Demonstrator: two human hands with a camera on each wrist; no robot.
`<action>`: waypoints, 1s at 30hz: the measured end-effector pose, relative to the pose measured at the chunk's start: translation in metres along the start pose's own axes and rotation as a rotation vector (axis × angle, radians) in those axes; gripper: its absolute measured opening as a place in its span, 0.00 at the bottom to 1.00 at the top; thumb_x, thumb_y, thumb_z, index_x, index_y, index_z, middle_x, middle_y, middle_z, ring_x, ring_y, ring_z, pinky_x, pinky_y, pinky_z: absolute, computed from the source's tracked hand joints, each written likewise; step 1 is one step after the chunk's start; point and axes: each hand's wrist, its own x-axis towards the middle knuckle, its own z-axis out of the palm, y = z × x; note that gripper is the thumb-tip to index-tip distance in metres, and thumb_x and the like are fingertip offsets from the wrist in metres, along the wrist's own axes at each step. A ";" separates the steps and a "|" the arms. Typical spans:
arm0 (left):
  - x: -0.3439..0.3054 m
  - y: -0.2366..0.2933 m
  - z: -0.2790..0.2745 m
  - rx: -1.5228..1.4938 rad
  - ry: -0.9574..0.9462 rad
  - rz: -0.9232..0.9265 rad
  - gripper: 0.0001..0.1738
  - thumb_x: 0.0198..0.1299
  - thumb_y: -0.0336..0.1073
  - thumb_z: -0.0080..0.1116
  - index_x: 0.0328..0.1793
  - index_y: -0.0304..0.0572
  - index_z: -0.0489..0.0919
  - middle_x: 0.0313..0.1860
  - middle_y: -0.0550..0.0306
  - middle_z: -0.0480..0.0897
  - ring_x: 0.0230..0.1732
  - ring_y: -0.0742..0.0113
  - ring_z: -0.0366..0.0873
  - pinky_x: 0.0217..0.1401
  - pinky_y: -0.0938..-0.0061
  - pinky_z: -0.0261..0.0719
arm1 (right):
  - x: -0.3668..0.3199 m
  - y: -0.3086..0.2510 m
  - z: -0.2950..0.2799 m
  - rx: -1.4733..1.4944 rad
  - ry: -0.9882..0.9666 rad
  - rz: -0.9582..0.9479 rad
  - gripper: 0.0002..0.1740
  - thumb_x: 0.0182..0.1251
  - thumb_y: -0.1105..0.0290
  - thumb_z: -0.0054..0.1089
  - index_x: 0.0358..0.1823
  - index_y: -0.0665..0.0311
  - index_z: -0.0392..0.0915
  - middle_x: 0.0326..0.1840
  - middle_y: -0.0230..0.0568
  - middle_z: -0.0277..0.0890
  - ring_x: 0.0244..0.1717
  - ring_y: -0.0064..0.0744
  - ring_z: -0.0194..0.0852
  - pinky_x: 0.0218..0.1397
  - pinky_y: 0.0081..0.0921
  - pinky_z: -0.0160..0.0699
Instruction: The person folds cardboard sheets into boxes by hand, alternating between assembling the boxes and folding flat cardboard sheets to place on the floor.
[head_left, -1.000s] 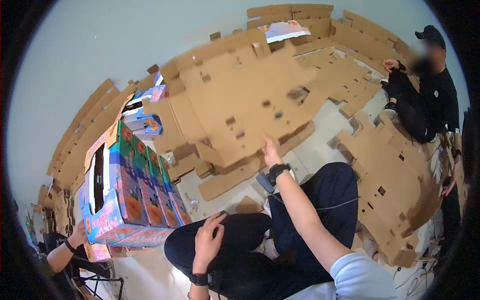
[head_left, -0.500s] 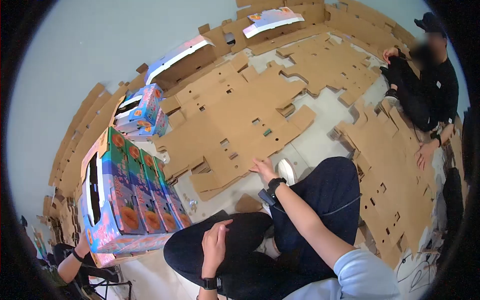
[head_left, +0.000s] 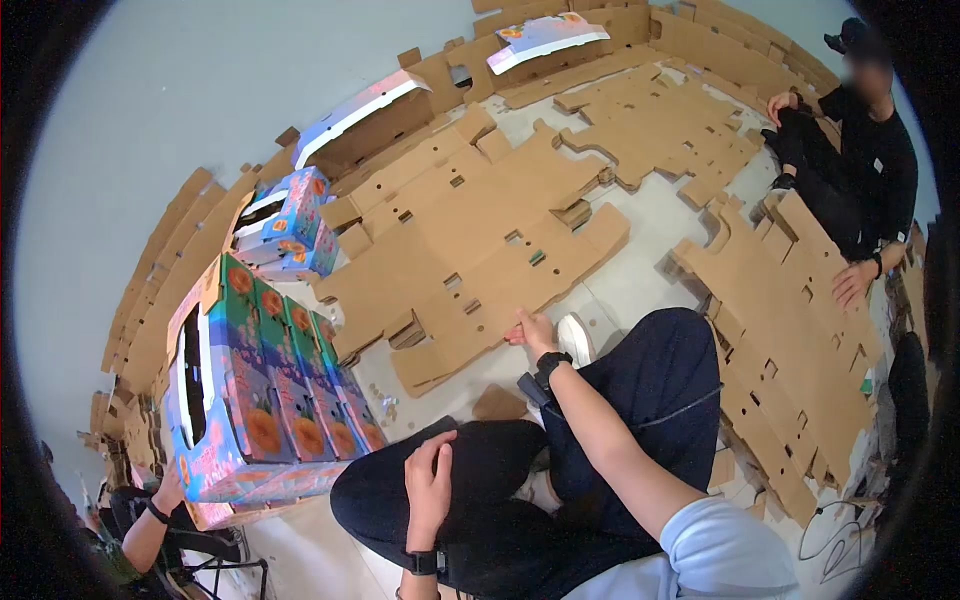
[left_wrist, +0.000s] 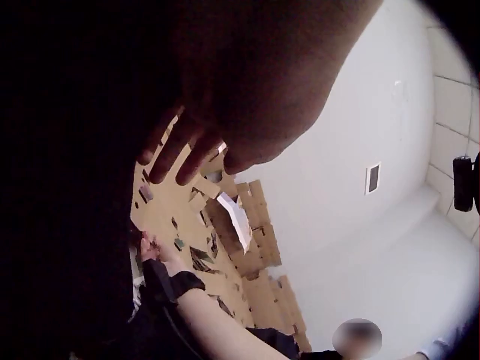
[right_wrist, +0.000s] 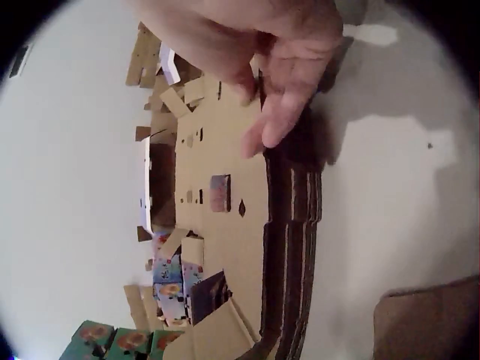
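Note:
My right hand (head_left: 532, 328) is at the near edge of a stack of flat brown cardboard sheets (head_left: 440, 260) on the floor. In the right wrist view its loosely bent fingers (right_wrist: 277, 120) lie right at the top sheet's edge, gripping nothing. The stack has cut-out slots, and its several layers show along the side. My left hand (head_left: 428, 490) rests on my dark-trousered left thigh, fingers relaxed and holding nothing. In the left wrist view, its fingers (left_wrist: 176, 154) hang down in shadow.
Printed fruit boxes (head_left: 255, 390) stand in a row at left, with more boxes (head_left: 285, 225) behind them. Another cardboard stack (head_left: 780, 350) lies at right. Beside it sits a person in black (head_left: 870, 180). Another person's hand (head_left: 168, 490) touches the front boxes. Cardboard lines the walls.
A large cardboard sheet, raised and blurred one second ago, now lies flat on the stack. My right hand has come down to its near edge. The seated person's hand has lowered onto the right-hand cardboard.

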 end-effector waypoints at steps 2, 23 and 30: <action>-0.005 0.001 -0.004 -0.147 0.024 -0.076 0.13 0.68 0.34 0.46 0.51 0.39 0.79 0.47 0.50 0.82 0.48 0.56 0.79 0.55 0.67 0.71 | -0.005 -0.003 0.001 -0.103 0.010 -0.047 0.25 0.68 0.53 0.52 0.33 0.75 0.77 0.21 0.53 0.79 0.17 0.37 0.80 0.16 0.26 0.79; 0.029 -0.099 -0.273 0.526 0.771 -0.121 0.14 0.67 0.37 0.46 0.37 0.31 0.74 0.31 0.44 0.76 0.37 0.48 0.73 0.42 0.58 0.67 | -0.330 -0.059 0.028 -0.765 -1.940 -0.329 0.24 0.73 0.57 0.40 0.25 0.64 0.78 0.23 0.39 0.78 0.25 0.37 0.77 0.31 0.33 0.72; -0.037 0.021 -0.179 0.496 0.790 0.047 0.16 0.64 0.32 0.47 0.22 0.36 0.65 0.21 0.48 0.66 0.29 0.53 0.63 0.36 0.62 0.59 | -0.293 -0.085 -0.015 -0.712 -1.320 -0.116 0.14 0.71 0.65 0.44 0.48 0.64 0.76 0.36 0.36 0.79 0.32 0.24 0.76 0.38 0.23 0.78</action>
